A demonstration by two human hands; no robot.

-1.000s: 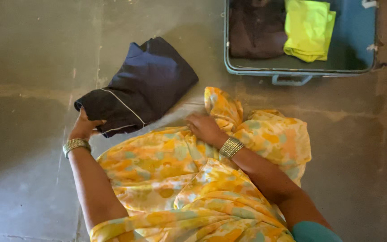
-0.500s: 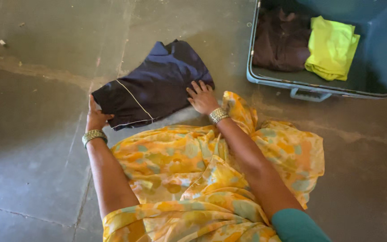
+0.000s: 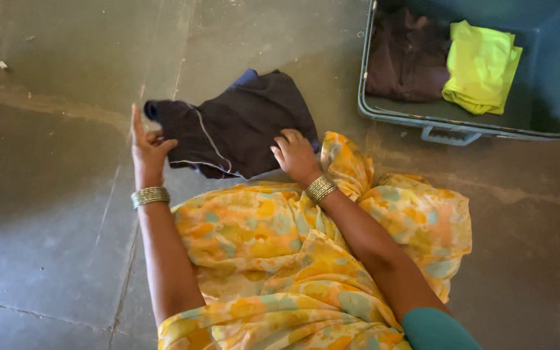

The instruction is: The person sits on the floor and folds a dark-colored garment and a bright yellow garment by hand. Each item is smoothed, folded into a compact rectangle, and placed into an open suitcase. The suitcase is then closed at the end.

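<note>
My left hand [image 3: 147, 148] had pinched the left corner of the dark navy garment [image 3: 241, 126] and lifted it off the floor, forefinger sticking up; half a second before, that same hand had lain flat at the cloth's edge. My right hand [image 3: 295, 154] was pressed on the garment's right end with fingers curled over it, weighing it down rather than clasping it, much where it had been half a second earlier. The garment, spread wide then, had bunched narrower, with its thin white piping [image 3: 210, 137] now curving up toward the raised corner. I judged that a fold was under way, the left side coming over toward the right.

The garment lay on the grey concrete floor [image 3: 53, 214], just in front of my knees and touching the yellow floral cloth [image 3: 260, 240] draped over my lap. Well apart, at upper right, stood the open blue suitcase [image 3: 555, 78], with a dark brown garment [image 3: 406, 58] and a folded lime-yellow one [image 3: 481, 65] side by side inside. The floral drape crowded the near edge of the navy cloth; nothing else stood in the way.
</note>
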